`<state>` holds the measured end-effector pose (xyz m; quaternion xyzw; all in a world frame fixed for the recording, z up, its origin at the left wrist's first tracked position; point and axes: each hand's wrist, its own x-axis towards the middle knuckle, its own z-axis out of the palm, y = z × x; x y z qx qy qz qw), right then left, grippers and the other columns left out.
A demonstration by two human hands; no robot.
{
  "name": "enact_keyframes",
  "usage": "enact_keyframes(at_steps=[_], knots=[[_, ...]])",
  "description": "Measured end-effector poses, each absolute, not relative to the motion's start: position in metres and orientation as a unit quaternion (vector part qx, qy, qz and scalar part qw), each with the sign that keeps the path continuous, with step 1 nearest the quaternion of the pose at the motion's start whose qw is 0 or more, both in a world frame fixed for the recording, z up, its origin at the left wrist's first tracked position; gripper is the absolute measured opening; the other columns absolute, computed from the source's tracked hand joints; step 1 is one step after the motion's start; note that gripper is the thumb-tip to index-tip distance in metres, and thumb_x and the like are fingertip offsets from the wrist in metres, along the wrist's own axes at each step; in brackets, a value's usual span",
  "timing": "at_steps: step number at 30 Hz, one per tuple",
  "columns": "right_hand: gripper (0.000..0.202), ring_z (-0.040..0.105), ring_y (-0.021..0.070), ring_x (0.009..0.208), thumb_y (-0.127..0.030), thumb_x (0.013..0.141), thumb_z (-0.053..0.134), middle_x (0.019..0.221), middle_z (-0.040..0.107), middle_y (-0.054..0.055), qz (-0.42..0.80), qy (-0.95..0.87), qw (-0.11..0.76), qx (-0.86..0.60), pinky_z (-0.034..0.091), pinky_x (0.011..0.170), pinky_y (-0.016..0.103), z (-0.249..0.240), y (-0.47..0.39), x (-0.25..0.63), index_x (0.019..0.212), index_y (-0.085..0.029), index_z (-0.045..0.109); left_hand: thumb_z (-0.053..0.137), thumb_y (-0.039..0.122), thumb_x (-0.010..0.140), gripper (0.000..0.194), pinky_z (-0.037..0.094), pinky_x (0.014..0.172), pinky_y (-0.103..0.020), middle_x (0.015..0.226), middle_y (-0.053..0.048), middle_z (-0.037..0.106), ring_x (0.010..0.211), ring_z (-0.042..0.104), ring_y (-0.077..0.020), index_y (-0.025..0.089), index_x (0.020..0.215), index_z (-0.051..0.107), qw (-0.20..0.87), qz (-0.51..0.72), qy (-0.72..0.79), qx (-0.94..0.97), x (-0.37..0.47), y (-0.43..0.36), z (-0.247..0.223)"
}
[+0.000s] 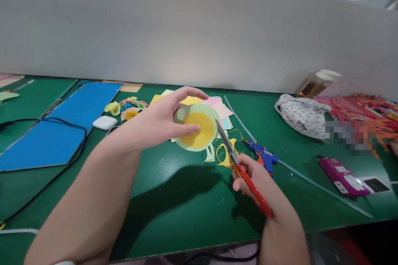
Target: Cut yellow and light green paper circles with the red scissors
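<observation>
My left hand [168, 118] is closed on a round pale green piece of paper [183, 143] with a yellow paper circle [203, 130] on its face. The thumb presses on the yellow circle while the fingers reach behind and above. In my right hand [248, 174] is a pair of scissors [230, 149] with red handles, pointing up and left. The blade tips meet the right edge of the green round; a thin cut strip [210, 153] dangles from its lower edge. Yellow paper offcuts [222, 153] lie on the table behind the blades.
Coloured paper sheets [219, 105] are stacked behind my hands. A blue glue gun [263, 153] with a long glue stick [323, 192] lies right. Paper flowers [127, 107], a white case [105, 122] and a blue board [62, 124] with a black cable [81, 149] are left. A purple box [342, 176] sits far right.
</observation>
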<state>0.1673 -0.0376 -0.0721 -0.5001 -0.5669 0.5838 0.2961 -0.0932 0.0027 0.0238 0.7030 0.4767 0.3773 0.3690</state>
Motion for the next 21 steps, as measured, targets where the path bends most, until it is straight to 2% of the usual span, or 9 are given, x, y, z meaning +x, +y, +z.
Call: enact_keyframes(at_steps=[8, 10, 12, 14, 16, 18, 21], knots=[[0.051, 0.042, 0.0090, 0.049, -0.052, 0.054, 0.088, 0.060, 0.052, -0.007, 0.581, -0.562, 0.303, -0.505, 0.032, 0.046, 0.022, -0.061, -0.037, 0.184, 0.076, -0.021, 0.054, 0.072, 0.026, 0.076, 0.048, 0.045, 0.046, -0.022, 0.072, 0.001, 0.064, 0.059, 0.063, -0.0171, 0.032, 0.121, 0.056, 0.330, 0.360, 0.499, 0.716, -0.097, 0.006, 0.023], [0.050, 0.049, 0.0110, 0.055, -0.050, 0.056, 0.087, 0.066, 0.058, -0.003, 0.554, -0.541, 0.374, -0.511, 0.038, 0.050, 0.023, -0.059, -0.036, 0.182, 0.081, -0.020, 0.055, 0.070, 0.025, 0.076, 0.050, 0.042, 0.045, -0.022, 0.069, 0.002, 0.060, 0.056, 0.059, -0.0156, 0.033, 0.123, 0.055, 0.326, 0.343, 0.498, 0.727, -0.092, 0.007, 0.022], [0.045, 0.054, 0.0123, 0.061, -0.045, 0.063, 0.085, 0.079, 0.065, 0.000, 0.497, -0.506, 0.483, -0.514, 0.045, 0.057, 0.025, -0.060, -0.034, 0.172, 0.088, -0.021, 0.055, 0.066, 0.022, 0.077, 0.052, 0.039, 0.046, -0.021, 0.068, 0.004, 0.057, 0.054, 0.054, -0.0136, 0.034, 0.125, 0.053, 0.329, 0.302, 0.488, 0.750, -0.082, 0.006, 0.018], [0.037, 0.055, 0.0121, 0.062, -0.040, 0.070, 0.081, 0.090, 0.067, 0.002, 0.453, -0.486, 0.549, -0.508, 0.047, 0.060, 0.027, -0.062, -0.033, 0.158, 0.092, -0.023, 0.055, 0.065, 0.020, 0.076, 0.052, 0.040, 0.052, -0.023, 0.077, 0.003, 0.059, 0.059, 0.053, -0.0131, 0.034, 0.125, 0.054, 0.327, 0.264, 0.466, 0.778, -0.068, 0.005, 0.012], [0.036, 0.058, 0.0142, 0.066, -0.036, 0.068, 0.081, 0.086, 0.064, 0.001, 0.448, -0.473, 0.571, -0.499, 0.050, 0.065, 0.030, -0.065, -0.032, 0.143, 0.090, -0.023, 0.056, 0.061, 0.018, 0.076, 0.055, 0.043, 0.059, -0.024, 0.092, 0.001, 0.063, 0.069, 0.057, -0.0148, 0.033, 0.128, 0.052, 0.348, 0.219, 0.445, 0.795, -0.054, 0.003, 0.004], [0.040, 0.061, 0.0158, 0.071, -0.032, 0.064, 0.083, 0.085, 0.062, -0.001, 0.469, -0.455, 0.580, -0.486, 0.052, 0.067, 0.030, -0.067, -0.032, 0.133, 0.091, -0.024, 0.054, 0.057, 0.015, 0.076, 0.059, 0.044, 0.064, -0.025, 0.099, -0.001, 0.064, 0.078, 0.059, -0.0166, 0.031, 0.132, 0.048, 0.384, 0.195, 0.418, 0.800, -0.045, 0.002, -0.003], [0.044, 0.060, 0.0161, 0.071, -0.029, 0.061, 0.083, 0.085, 0.061, -0.001, 0.478, -0.448, 0.575, -0.490, 0.051, 0.065, 0.030, -0.070, -0.032, 0.128, 0.092, -0.024, 0.053, 0.055, 0.013, 0.076, 0.059, 0.044, 0.065, -0.025, 0.101, -0.002, 0.064, 0.077, 0.058, -0.0155, 0.028, 0.132, 0.047, 0.410, 0.181, 0.398, 0.800, -0.038, 0.002, -0.010]])
